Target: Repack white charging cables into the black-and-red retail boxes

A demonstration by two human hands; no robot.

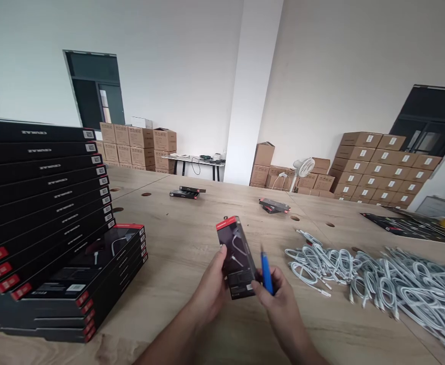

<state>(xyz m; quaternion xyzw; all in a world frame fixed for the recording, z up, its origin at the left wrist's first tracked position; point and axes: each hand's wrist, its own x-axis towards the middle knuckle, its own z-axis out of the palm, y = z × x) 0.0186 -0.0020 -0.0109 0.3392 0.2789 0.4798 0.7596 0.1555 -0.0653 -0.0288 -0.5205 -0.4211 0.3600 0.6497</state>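
A black cable box with a red top edge (237, 256) is held tilted upright above the table, its cable picture facing me. My left hand (212, 281) is closed around its left side, thumb on the front. Gripped in my right hand (277, 294) is a slim blue tool with a dark pointed tip (267, 274); its exact kind is unclear. The right thumb also touches the box's lower right corner. To the right lie many coiled white cables (324, 261), apart from my hands.
Tall stacks of black boxes (66, 203) stand at left on the wooden table (176, 243). Several more boxes (274, 205) lie farther back. Flat black printed sheets (401, 228) rest at far right. Cartons (370, 167) and a white fan (304, 167) are beyond the table.
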